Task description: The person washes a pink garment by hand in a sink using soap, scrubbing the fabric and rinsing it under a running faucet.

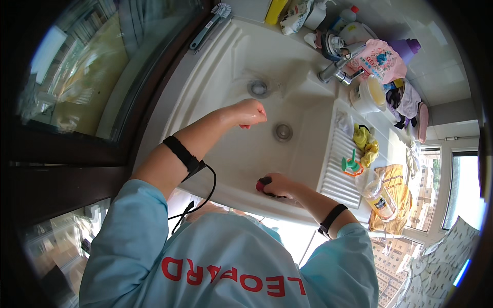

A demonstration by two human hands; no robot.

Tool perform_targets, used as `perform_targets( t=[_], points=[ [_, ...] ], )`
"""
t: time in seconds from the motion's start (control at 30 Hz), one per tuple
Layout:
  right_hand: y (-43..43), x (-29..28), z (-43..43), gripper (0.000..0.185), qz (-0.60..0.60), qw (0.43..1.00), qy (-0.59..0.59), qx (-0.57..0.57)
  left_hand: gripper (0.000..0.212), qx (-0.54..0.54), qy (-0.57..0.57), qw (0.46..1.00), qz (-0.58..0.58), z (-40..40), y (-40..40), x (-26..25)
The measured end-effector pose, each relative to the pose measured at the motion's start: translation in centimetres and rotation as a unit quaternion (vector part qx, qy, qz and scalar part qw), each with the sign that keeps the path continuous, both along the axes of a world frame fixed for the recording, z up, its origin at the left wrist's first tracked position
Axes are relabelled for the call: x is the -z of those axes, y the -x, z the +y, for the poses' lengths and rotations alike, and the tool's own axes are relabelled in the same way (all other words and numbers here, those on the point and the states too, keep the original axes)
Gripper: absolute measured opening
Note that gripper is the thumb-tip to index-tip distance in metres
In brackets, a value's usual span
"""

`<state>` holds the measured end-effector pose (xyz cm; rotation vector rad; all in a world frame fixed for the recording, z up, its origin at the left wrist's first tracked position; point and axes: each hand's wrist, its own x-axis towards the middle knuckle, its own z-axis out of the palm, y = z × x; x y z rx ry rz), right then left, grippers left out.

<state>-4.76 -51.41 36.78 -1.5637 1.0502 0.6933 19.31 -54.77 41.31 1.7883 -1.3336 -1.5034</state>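
In front of me is a white laundry sink (219, 154) with a ribbed washboard (339, 173) on its right side. My left hand (250, 113) hovers over the basin, wet and curled into a fist; nothing shows in it. Down at the basin's near wall, my right hand (280, 184) grips a small dark and red item (263, 184), mostly covered by the fingers, so its kind is unclear. Between the hands, a metal drain (283, 132) is set in the basin floor. A round fitting (259, 88) with a pale centre lies farther back.
A chrome faucet (339, 69) rises at the back right beside a white tub (368, 94) and several bottles and bags. Yellow cloth (366, 144), a clear plastic bottle (375, 192) and an orange-brown cloth (394, 184) lie right of the washboard. A scrub brush (210, 25) rests on the left ledge.
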Motion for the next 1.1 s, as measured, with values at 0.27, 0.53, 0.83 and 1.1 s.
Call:
perform_targets(
  t=[0.27,0.53,0.83,1.1],
  points=[
    [-7.9,1.6,2.2,0.031,-0.091,0.985,0.066,-0.13,0.02,-0.049,0.019,0.998,0.042,0.0,-1.3,-0.2],
    [-13.7,-2.5,-4.5,0.043,-0.16,0.981,0.11,0.017,0.022,-0.155,0.046,0.986,-0.028,0.1,-6.3,-2.9],
    [-10.1,-3.1,-10.7,0.049,-0.217,0.969,0.069,0.095,0.032,-0.037,-0.032,0.997,-0.052,-0.1,-4.3,-1.4],
    [-6.1,-1.9,-10.9,0.038,-0.169,0.908,-0.214,0.318,0.044,0.07,-0.06,0.995,0.045,-2.5,1.1,3.2]
  ],
)
